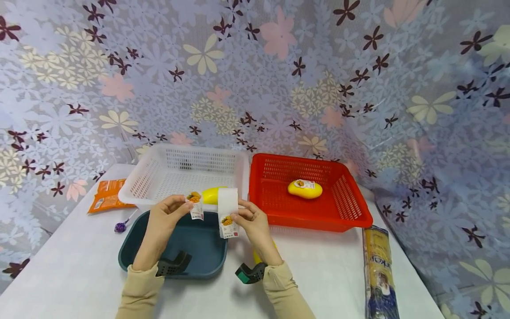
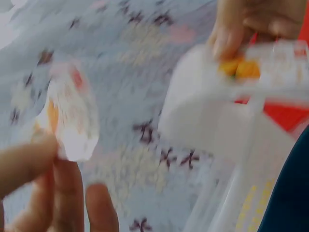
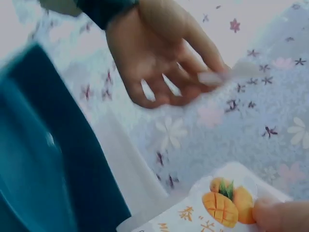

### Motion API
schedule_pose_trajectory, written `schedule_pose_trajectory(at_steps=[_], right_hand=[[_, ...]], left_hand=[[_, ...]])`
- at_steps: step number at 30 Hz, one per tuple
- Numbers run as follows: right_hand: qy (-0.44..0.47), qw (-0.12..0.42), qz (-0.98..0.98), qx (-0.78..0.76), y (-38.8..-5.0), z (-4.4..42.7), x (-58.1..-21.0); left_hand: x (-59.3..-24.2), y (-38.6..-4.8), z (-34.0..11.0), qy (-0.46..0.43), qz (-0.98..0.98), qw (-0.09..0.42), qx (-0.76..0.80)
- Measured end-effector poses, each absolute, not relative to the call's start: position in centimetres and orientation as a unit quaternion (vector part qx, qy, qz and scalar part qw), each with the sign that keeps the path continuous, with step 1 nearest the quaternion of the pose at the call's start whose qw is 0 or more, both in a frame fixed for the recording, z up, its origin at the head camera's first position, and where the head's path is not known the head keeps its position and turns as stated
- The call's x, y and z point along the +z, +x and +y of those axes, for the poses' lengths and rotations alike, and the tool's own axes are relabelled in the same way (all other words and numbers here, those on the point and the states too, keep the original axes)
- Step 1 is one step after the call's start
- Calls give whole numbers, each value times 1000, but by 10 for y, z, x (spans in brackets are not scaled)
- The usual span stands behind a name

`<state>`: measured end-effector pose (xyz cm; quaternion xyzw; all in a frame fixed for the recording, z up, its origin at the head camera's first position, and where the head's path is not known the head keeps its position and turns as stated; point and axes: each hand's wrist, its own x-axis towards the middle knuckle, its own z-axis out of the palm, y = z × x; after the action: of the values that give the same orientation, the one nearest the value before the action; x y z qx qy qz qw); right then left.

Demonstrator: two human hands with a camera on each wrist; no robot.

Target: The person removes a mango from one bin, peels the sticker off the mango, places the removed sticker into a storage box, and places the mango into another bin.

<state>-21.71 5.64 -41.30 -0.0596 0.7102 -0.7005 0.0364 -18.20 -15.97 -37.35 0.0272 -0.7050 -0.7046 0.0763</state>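
Between thumb and fingers my left hand (image 1: 161,223) pinches a single label (image 1: 196,207) with a mango picture, above the dark teal bin (image 1: 191,274). My right hand (image 1: 255,223) holds a strip of labels (image 1: 228,201), white backing at its upper part and a mango label at its lower end. In the left wrist view, the single label (image 2: 72,116) is slightly curved at the fingertips. The right wrist view shows the strip's mango label (image 3: 227,200) under my right thumb. Behind the hands, a yellow mango (image 1: 211,195) is partly hidden by the labels.
A white basket (image 1: 137,173) stands behind the bin. To its right, a red basket (image 1: 311,223) holds a mango (image 1: 304,190) bearing a label. Orange packet (image 1: 109,195) and purple lollipop (image 1: 120,227) lie left; a yellow-blue packet (image 1: 380,270) lies right. Another yellow item (image 1: 256,257) is partly beneath my right wrist.
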Motion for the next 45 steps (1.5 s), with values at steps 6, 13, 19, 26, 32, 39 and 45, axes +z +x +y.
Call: schedule_pose_trajectory(at_steps=[6,13,19,26,32,39,45], right_hand=[[-50,73,673,-734,-207,52,-416],[-76,77,688,-718,-201,48,-421],[-74,70,693,-713,-198,47,-422],[-71,70,699,-708,-196,47,-422],[-70,70,705,-702,-193,46,-422],[-70,72,705,-702,-191,47,-421],[-83,74,699,-706,-191,46,-421]], left_hand=[[-375,-178,-124,23,-750,139,-646],[-384,-178,-106,37,-774,227,-590],[-388,-180,-104,30,-783,214,-583],[-394,-182,-100,36,-777,220,-588],[-395,-181,-97,43,-774,225,-590],[-395,-180,-97,56,-777,219,-588],[-398,-181,-97,65,-775,217,-590]])
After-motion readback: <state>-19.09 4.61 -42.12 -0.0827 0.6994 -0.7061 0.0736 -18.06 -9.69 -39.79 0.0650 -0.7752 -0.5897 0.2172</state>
